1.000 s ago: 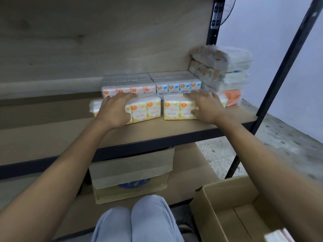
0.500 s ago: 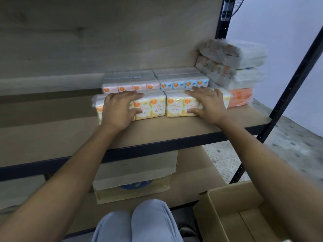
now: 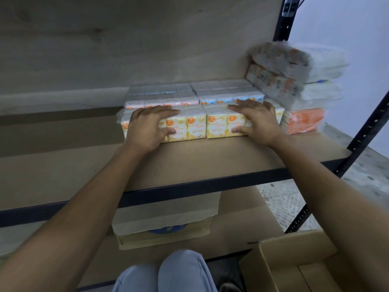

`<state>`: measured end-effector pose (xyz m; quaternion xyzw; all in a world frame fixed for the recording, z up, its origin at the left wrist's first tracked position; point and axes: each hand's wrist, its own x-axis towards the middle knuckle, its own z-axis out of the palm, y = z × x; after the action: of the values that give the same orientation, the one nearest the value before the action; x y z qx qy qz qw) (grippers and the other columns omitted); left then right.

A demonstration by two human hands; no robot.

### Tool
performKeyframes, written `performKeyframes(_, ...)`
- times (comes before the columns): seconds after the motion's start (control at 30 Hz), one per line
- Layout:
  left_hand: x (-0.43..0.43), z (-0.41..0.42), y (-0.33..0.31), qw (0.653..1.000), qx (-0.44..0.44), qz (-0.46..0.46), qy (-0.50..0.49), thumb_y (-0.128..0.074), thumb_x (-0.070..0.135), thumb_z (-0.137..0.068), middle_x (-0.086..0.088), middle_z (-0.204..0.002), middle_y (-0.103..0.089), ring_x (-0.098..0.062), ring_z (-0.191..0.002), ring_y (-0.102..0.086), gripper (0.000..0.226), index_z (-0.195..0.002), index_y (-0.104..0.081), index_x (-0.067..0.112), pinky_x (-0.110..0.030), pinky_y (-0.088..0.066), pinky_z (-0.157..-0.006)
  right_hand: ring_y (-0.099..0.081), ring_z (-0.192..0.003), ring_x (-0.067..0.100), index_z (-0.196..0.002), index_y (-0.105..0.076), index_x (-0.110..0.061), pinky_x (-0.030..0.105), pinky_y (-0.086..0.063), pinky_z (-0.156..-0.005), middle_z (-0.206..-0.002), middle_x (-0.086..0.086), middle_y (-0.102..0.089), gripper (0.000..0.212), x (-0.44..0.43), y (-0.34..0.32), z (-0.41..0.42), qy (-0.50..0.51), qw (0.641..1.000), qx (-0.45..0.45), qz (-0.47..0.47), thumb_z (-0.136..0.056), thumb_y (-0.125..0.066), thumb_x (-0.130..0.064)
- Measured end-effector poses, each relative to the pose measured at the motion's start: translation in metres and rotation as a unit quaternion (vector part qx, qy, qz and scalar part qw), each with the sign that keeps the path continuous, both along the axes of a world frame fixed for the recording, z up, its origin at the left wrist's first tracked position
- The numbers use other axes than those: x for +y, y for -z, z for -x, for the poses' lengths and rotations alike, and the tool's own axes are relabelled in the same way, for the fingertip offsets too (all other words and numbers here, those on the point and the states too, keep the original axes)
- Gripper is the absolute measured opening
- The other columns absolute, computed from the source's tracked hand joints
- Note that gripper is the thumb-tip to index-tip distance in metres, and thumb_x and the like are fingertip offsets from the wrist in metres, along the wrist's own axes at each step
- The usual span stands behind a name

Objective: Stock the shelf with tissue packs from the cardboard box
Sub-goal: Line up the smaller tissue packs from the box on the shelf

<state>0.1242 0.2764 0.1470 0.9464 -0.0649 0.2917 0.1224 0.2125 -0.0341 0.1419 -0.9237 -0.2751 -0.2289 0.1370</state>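
On the shelf (image 3: 210, 157), a person's left hand (image 3: 147, 125) and right hand (image 3: 256, 121) lie spread, fingers straight across the tops of two yellow tissue packs (image 3: 189, 127), thumbs pressed to the front faces. The packs stand side by side mid-shelf, against the pink and blue packs (image 3: 219, 98) at the shelf's back. Compared with a second ago, the hands keep their places and the yellow packs sit closer to that back row. Below the shelf's right end stands the open cardboard box (image 3: 294, 249).

Head-worn, forward-down, close to shelf (image 3: 210, 161)
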Motion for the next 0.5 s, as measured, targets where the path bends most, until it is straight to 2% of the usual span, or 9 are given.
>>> performKeyframes(0.2,0.004,-0.009,0.001,1.000,0.011,0.016,0.004,-0.072,0.040,-0.078,0.016,-0.139,-0.051,-0.010,-0.133,-0.042,0.053,-0.128,-0.055,0.043,-0.036,-0.023,-0.111,-0.025,-0.143,0.018,-0.138,-0.042,-0.041,0.047,-0.008,-0.114,-0.152,-0.003,-0.036,0.068,0.003,0.001,-0.015,-0.006,1.000,0.010,-0.016,-0.077,-0.070,-0.048)
performKeyframes(0.5,0.000,-0.011,0.006,1.000,-0.021,0.010,-0.014,-0.071,0.041,-0.079,0.015,-0.139,-0.052,-0.010,-0.133,-0.041,0.051,-0.128,-0.056,0.041,-0.036,-0.020,-0.112,-0.025,-0.143,0.019,-0.138,-0.042,-0.040,0.048,-0.008,-0.114,-0.152,-0.002,-0.036,0.067,0.006,0.001,-0.023,-0.013,1.000,0.003,-0.013,-0.078,-0.070,-0.047)
